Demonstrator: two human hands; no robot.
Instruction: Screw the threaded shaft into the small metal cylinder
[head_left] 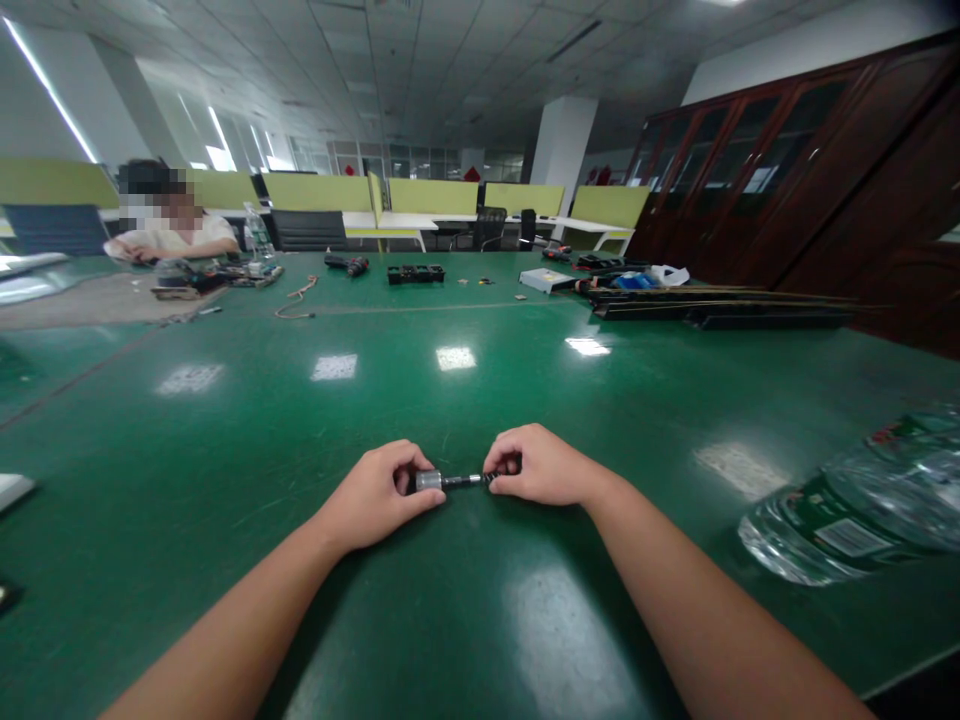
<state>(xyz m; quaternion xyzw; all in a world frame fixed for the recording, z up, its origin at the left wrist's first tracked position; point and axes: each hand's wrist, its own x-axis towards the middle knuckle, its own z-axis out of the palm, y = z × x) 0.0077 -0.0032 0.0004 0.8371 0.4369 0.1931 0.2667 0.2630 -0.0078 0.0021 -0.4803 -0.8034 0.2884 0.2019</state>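
Note:
Just above the green table, a thin tool-like piece with a silver cylindrical body and a narrow black shaft lies level between my hands. My left hand wraps its thumb and fingers around the silver body. The shaft points right and ends in a bright silver section. At that end my right hand pinches a small dark ribbed piece between thumb and fingers. Whether the ribbed piece is joined to the shaft or only touches it, I cannot tell. My palms and curled fingers hide part of both pieces.
Large clear plastic bottles lie at the right. Across the table are a power drill, a black block-like part, a white box and long dark rails. Another person sits at the far left.

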